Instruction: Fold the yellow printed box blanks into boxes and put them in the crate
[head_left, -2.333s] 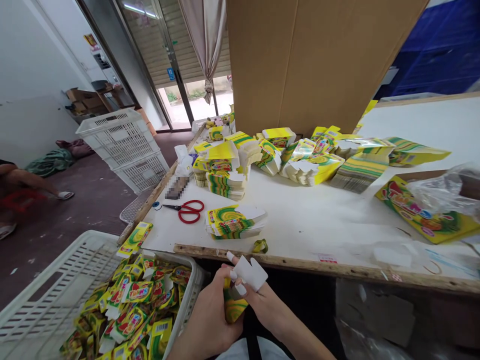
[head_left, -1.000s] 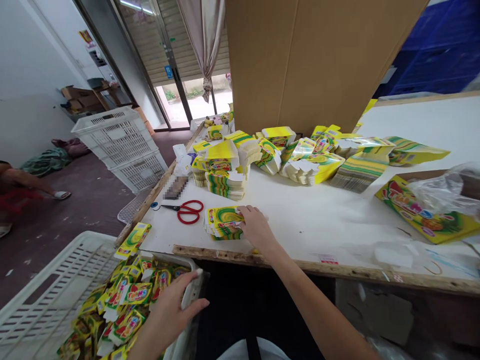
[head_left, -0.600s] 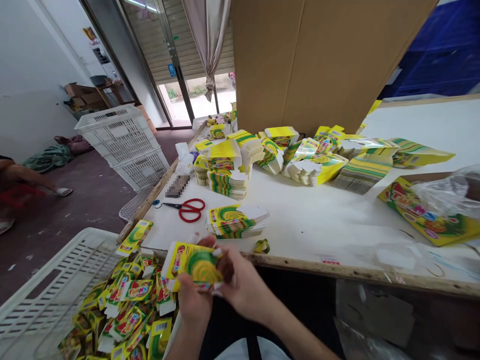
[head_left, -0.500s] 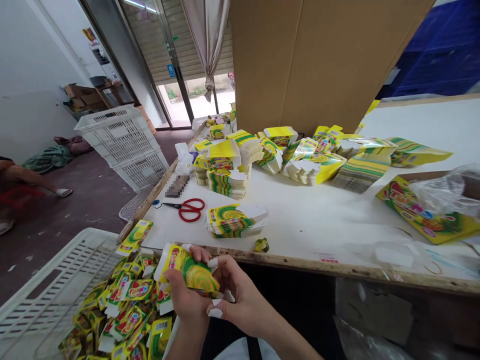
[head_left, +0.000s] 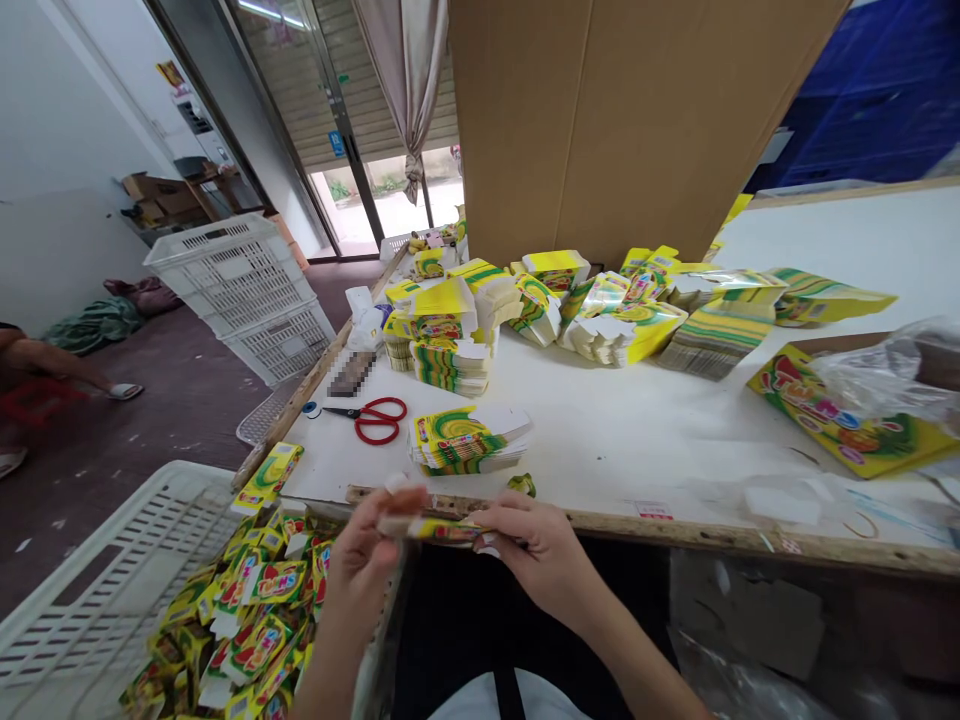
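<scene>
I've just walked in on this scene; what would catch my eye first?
Probably the white crate at the lower left, heaped with small yellow and green cartons. Next, the red-handled scissors lying open on the white table, left of a fanned stack of flat cartons. Front and centre, the left hand and right hand hold one carton edge-on.

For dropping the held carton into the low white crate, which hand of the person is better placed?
The left hand, I think: it is nearer to the white crate, at the crate-side end of the carton. The right hand pinches the far end.
</scene>
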